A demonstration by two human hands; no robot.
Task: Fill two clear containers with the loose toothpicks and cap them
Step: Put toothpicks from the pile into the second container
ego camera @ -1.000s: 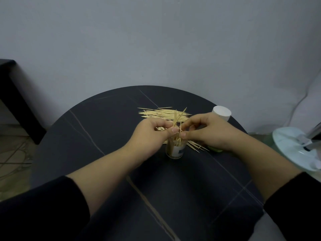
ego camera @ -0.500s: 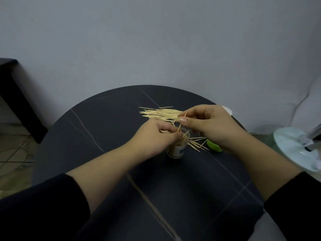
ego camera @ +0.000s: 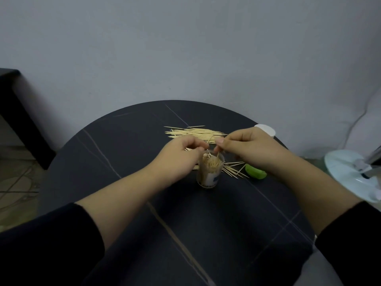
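A clear container (ego camera: 209, 172) stands upright in the middle of the round black table (ego camera: 127, 162), packed with toothpicks. My left hand (ego camera: 181, 155) sits against its left rim with fingers curled; what they hold is hidden. Just above the opening, my right hand (ego camera: 247, 145) pinches a toothpick that points down into the container. A loose pile of toothpicks (ego camera: 193, 133) lies behind the hands, with more toothpicks (ego camera: 235, 169) scattered right of the container. A green cap (ego camera: 255, 172) lies there too. A white-capped container (ego camera: 266, 130) shows behind my right hand.
A grey wall rises just behind the table. A dark bench (ego camera: 14, 112) stands at the left. A white fan base (ego camera: 354, 174) sits on the floor at the right, beside a pale cushion (ego camera: 365, 129).
My right hand lifted away from the container, then came back down over its opening with a toothpick. My left hand stayed at the rim. The sticking-up toothpicks have settled lower.
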